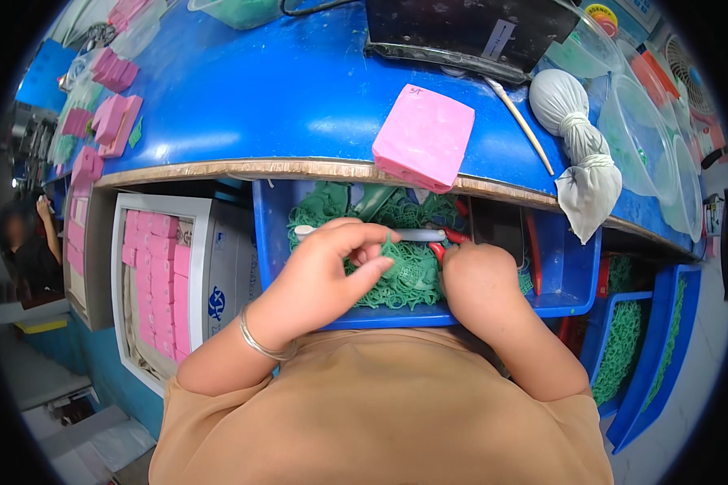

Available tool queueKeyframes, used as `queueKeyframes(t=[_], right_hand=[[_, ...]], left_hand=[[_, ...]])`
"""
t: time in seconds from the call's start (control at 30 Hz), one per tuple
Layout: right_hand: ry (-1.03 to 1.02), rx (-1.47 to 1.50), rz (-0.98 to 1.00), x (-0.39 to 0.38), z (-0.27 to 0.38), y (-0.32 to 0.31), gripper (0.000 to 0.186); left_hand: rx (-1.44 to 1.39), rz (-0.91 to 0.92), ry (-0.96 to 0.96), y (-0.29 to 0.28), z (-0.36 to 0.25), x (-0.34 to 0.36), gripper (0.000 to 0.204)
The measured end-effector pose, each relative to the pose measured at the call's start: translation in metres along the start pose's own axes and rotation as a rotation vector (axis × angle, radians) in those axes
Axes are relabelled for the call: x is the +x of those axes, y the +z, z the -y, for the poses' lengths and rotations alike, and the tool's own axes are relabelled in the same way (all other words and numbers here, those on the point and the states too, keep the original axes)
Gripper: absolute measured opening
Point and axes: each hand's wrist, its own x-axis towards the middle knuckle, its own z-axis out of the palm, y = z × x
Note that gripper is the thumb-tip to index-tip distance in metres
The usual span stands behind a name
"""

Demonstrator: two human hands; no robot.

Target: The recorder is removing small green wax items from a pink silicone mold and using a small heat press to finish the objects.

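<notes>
My left hand (332, 263), a bangle on its wrist, is over a blue drawer (570, 287). Its thumb and forefinger pinch a small green piece (389, 245). To its right, my right hand (481, 279) is closed around a red-handled hand tool (438, 250), whose working end I cannot make out. Below both hands a heap of green lacy, net-like pieces (404, 283) fills the drawer. A pale grey rod-shaped tool (419, 235) lies across the heap between my hands, partly hidden by them.
Above the drawer, a pink block (425, 133) sits at the blue table's (259, 97) edge. Behind it stands a black machine (469, 36). A stick (522, 125), tied cloth bag (574, 137) and clear bowls (635, 133) are right. Left stands a box of pink blocks (158, 275).
</notes>
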Motion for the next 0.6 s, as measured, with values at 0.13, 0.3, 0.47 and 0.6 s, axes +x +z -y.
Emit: queueKeyframes(t=[0.13,0.3,0.47,0.6], right_hand=[[-0.023,-0.006,-0.071,0.000,0.001,-0.007,0.011],[0.036,0.130,-0.103,-0.009,0.002,-0.028,0.015],[0.064,0.273,-0.066,-0.016,0.005,-0.054,0.019],[0.063,0.612,-0.072,-0.015,0.006,-0.061,0.023]], left_hand=[[-0.541,-0.075,-0.128,-0.003,0.012,-0.004,0.004],[-0.744,-0.027,-0.302,-0.011,0.008,-0.003,0.009],[-0.725,-0.027,-0.349,-0.014,0.006,-0.001,0.011],[-0.766,-0.031,-0.306,-0.014,0.005,-0.004,0.012]])
